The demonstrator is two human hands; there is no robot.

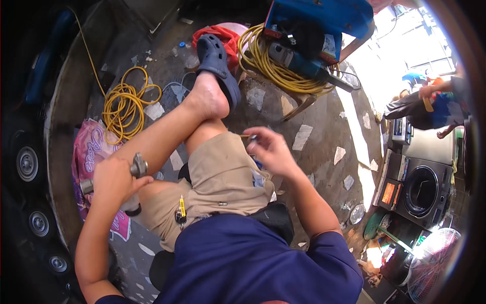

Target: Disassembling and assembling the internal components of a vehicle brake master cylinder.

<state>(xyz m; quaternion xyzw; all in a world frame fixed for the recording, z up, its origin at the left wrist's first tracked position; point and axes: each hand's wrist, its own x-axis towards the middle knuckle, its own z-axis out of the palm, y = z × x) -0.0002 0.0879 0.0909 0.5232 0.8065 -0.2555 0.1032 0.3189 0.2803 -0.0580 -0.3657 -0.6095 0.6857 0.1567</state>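
My left hand (112,178) is closed round a grey metal part (138,165) over my crossed leg. Its flanged end sticks out by the thumb, and a rounded end shows on the other side of the hand; the middle is hidden by my fingers. My right hand (273,152) is raised near my knee, fingers bent around a small dark, shiny thing (252,138). A thin yellowish tip shows beside it, but its kind is unclear. A yellow tag with keys (181,209) hangs at the waist of my beige shorts (217,167).
Coiled yellow hose (129,109) lies at left near a pink plastic bag (86,147). Ahead, a stool carries more yellow cord (273,76), a power tool (304,63) and a blue case (324,15). Paper scraps litter the floor. At right stand a washing machine (422,187), a fan (435,263) and another person (430,111).
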